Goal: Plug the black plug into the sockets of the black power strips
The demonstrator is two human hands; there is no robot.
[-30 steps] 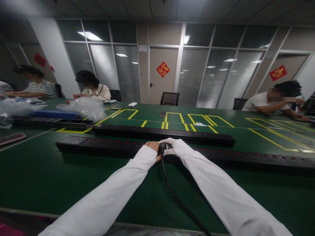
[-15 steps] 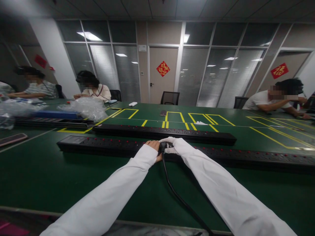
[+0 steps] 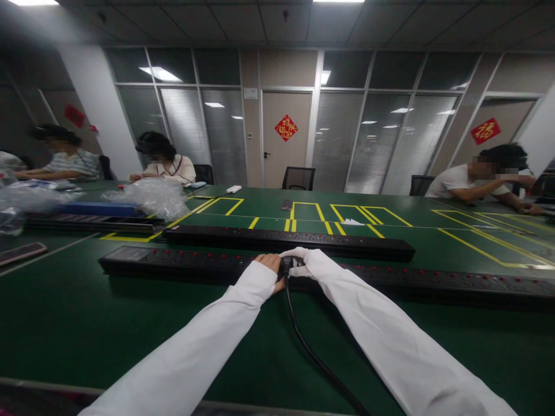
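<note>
Camera has tipped up slightly vs half a second ago: the bench scene sits lower in frame, and a ceiling light (image 3: 338, 1) now shows at the top edge. Hands unchanged, close together at the middle of the near power strip (image 3: 186, 261). Right hand (image 3: 302, 256), looks white-gloved, has fingers and thumb closed around the black plug (image 3: 285, 266). Left hand (image 3: 269, 263), bare, butts up to the plug's other side with fingers over the strip; can't tell whether it grips plug or strip. Plug is at the strip's face between both hands; can't see whether it's seated. Cable (image 3: 299, 332): black, round, smooth, same slack curve toward the near edge. Near strip is a long black bar with a row of sockets, small red dots along it and a flat greyish panel at its left end. Far strip (image 3: 295, 238), also black, lies just behind, shorter in view, unmoved. Table (image 3: 130, 323) is smooth dark green, with yellow tape (image 3: 307, 203) in straight-edged outlines. Clear plastic wrap (image 3: 158, 199) at left is crumpled and shiny. Sleeves (image 3: 203, 329) are white, softly creased cloth.
</note>
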